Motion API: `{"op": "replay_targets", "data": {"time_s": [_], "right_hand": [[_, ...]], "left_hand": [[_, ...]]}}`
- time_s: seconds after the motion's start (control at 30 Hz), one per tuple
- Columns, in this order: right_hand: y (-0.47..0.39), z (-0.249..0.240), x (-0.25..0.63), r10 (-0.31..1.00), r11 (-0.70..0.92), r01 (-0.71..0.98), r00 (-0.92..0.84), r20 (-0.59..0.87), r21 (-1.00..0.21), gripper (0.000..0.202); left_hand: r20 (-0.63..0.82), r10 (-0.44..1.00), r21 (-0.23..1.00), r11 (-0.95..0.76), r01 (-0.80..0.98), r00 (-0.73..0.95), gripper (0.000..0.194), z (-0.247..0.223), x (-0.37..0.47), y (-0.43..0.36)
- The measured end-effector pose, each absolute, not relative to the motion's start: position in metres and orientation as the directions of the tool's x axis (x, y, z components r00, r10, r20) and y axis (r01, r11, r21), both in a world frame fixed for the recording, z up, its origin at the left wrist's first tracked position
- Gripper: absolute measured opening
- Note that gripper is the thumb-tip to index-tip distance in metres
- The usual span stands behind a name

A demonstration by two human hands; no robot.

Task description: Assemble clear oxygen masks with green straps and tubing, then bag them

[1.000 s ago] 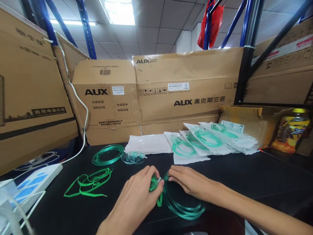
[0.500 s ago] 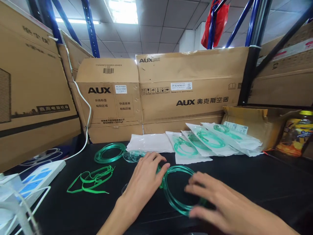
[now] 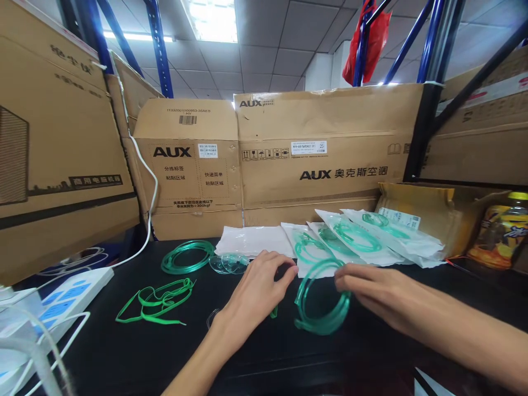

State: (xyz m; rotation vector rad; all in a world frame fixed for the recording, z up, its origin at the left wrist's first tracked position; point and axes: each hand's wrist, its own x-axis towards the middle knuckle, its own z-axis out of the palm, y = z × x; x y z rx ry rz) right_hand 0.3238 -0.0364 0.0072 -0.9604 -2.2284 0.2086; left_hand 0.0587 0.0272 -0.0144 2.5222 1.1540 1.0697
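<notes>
My right hand pinches the upper right side of a coil of clear green tubing, raised above the black table and blurred at its lower edge. My left hand is loosely curved to the left of that coil, its thumb and forefinger apart with a dark gap between them; its other fingertips are hidden. A small green piece shows just below the left hand, mostly covered. Behind the left wrist lie clear plastic pieces and another green tubing coil. A loose green strap is at left.
White packets with green tubing overlap at the back right, beside flat white packets. Large cardboard boxes stand behind the table. A drink bottle is far right; a power strip with white cables sits at left.
My right hand has closed on the green tubing coil and lifted it off the table. My left hand has shifted slightly right, and the coil is now apart from its palm.
</notes>
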Motion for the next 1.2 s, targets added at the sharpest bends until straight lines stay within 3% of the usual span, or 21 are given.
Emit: {"op": "replay_targets", "data": {"time_s": [0.1,0.2,0.37,0.43,0.5,0.57,0.63,0.73,0.9,1.07,1.2], "right_hand": [[-0.018,0.021,0.326,0.655,0.75,0.605,-0.621,0.431,-0.267,0.031],[-0.01,0.029,0.325,0.647,0.759,0.607,-0.66,0.382,-0.237,0.041],[-0.013,0.026,0.323,0.607,0.792,0.55,-0.661,0.441,-0.266,0.047],[-0.013,0.015,0.323,0.646,0.755,0.549,-0.531,0.549,-0.358,0.041],[-0.012,-0.003,0.32,0.75,0.647,0.493,-0.277,0.6,-0.582,0.039],[-0.01,-0.024,0.316,0.873,0.476,0.271,-0.035,0.486,-0.837,0.049],[-0.008,-0.044,0.309,0.949,0.313,-0.033,0.057,0.311,-0.949,0.057],[-0.01,-0.063,0.293,0.983,0.183,-0.283,0.034,0.181,-0.942,0.066],[-0.011,-0.056,0.263,0.987,0.145,-0.32,-0.016,0.159,-0.936,0.063],[0.024,-0.039,0.247,0.979,0.159,-0.459,-0.037,0.198,-0.874,0.03],[0.052,-0.029,0.233,0.956,0.221,-0.569,-0.037,0.292,-0.792,0.024]], "left_hand": [[0.519,0.74,0.464,-0.664,0.586,0.427,0.038,-0.01,0.064,0.031],[0.46,0.771,0.511,-0.635,0.579,0.44,0.055,-0.005,0.067,0.035],[0.391,0.764,0.501,-0.645,0.577,0.514,0.036,0.001,0.065,0.042],[0.406,0.75,0.51,-0.66,0.551,0.522,0.036,0.003,0.063,0.044],[0.423,0.754,0.538,-0.655,0.53,0.503,0.036,0.005,0.061,0.044],[0.424,0.777,0.576,-0.627,0.524,0.465,0.037,0.008,0.058,0.044],[0.425,0.801,0.62,-0.597,0.509,0.421,0.038,0.012,0.056,0.045],[0.44,0.824,0.666,-0.566,0.486,0.358,0.038,0.017,0.054,0.049],[0.445,0.844,0.717,-0.535,0.446,0.299,0.033,0.021,0.054,0.056],[0.442,0.843,0.75,-0.535,0.388,0.307,0.04,0.019,0.049,0.064],[0.399,0.851,0.771,-0.513,0.376,0.342,0.047,0.012,0.041,0.073]]}}
